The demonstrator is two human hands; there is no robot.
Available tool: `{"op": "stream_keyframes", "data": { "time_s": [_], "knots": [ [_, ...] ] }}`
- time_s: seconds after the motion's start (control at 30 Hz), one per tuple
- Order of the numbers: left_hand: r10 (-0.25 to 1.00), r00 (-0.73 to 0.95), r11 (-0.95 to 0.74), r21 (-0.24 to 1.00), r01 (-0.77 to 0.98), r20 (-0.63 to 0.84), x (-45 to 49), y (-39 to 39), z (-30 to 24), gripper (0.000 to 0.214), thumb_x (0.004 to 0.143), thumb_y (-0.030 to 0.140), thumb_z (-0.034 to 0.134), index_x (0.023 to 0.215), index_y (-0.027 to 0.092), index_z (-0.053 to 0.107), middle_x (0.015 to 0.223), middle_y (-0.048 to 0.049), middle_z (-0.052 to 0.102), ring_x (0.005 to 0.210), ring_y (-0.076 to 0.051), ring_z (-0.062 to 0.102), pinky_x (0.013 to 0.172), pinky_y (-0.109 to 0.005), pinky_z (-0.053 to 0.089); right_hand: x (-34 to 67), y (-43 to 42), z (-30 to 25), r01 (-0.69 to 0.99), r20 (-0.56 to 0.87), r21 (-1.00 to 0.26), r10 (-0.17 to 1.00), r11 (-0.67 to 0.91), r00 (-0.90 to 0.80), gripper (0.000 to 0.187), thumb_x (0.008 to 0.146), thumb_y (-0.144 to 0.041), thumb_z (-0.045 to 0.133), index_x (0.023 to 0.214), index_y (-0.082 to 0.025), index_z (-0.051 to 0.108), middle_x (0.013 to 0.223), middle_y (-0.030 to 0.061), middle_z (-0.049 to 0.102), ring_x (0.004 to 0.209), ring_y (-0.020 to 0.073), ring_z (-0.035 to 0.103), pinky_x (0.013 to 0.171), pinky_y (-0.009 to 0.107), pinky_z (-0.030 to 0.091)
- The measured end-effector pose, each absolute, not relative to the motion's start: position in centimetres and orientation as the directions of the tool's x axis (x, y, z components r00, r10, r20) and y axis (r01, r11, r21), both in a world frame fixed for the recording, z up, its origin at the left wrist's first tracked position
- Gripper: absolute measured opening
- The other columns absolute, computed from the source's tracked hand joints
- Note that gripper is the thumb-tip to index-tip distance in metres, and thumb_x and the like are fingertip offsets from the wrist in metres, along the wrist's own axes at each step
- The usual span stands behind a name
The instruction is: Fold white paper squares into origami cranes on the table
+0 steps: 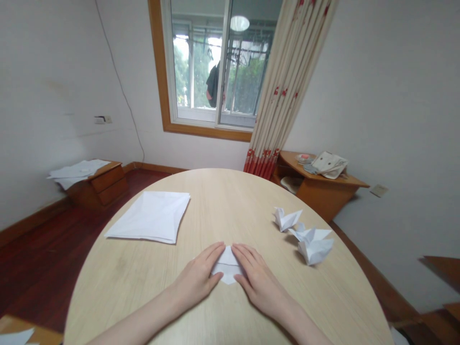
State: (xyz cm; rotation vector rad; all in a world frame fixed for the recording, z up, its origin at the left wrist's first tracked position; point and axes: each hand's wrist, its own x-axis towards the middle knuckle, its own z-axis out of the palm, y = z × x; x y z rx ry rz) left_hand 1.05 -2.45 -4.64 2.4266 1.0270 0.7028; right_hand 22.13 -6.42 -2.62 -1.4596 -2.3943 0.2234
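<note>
A small folded sheet of white paper (228,271) lies on the table near me, a crease running across it. On its left side rests my left hand (203,270), fingers stretched out together and thumb on the paper's lower edge. My right hand (256,273) mirrors it on the right side, fingertips at the top edge and thumb near the bottom. Both hands lie flat on the paper and cover its two sides. Neither hand is wrapped around anything.
The round wooden table (223,206) carries a stack of white paper sheets (151,218) at the left. Folded paper birds (314,247) stand to the right. Beyond are a low drawer cabinet (108,184), a corner shelf (316,191) and a curtain (283,86) beside the window.
</note>
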Motion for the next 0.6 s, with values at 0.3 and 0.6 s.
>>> {"op": "stream_keyframes", "data": {
  "time_s": [0.3,0.6],
  "knots": [
    [0.719,0.633,-0.663,0.560,0.497,0.289,0.97,-2.57,-4.05,0.033,0.083,0.007,0.054,0.113,0.020,0.051,0.147,-0.0118,0.040,0.133,-0.020,0.043,0.106,-0.038,0.043,21.91,-6.73,-2.45,0.801,0.225,-0.370,0.882,0.471,-0.415,0.050,0.088,-0.011,0.045,0.137,-0.013,0.037,0.139,0.0158,0.046,0.129,0.0239,0.041,0.109,0.044,0.037],
    [0.605,0.694,-0.771,0.506,0.388,0.390,0.83,-2.04,-4.40,0.016,0.087,0.006,0.053,0.090,0.019,0.062,0.140,-0.0099,0.046,0.134,-0.024,0.038,0.108,-0.042,0.038,21.79,-6.77,-2.13,0.786,0.269,-0.355,0.861,0.505,-0.432,0.028,0.083,-0.004,0.047,0.107,-0.019,0.050,0.121,0.0121,0.053,0.115,0.0251,0.048,0.097,0.044,0.043]
  ]
}}
